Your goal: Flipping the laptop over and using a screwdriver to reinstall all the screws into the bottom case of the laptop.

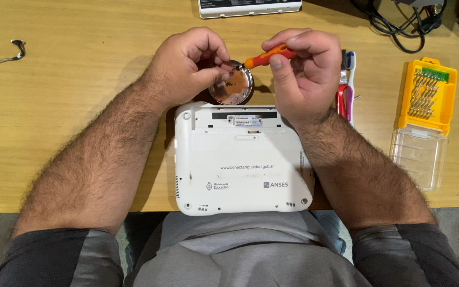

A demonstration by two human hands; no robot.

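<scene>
While the left hand (192, 64) pinches narrowly at the screwdriver (264, 56) tip over the round dish (233, 85), the right hand (306, 74) grips the orange handle; judging by this, the tip should stay low above the dish so that any small screw drops inside; one white laptop (243, 159) lies underside up on the table (70, 79), just below the dish; one yellow bit case (426, 106) lies open at the right; one dish, one screwdriver.
</scene>
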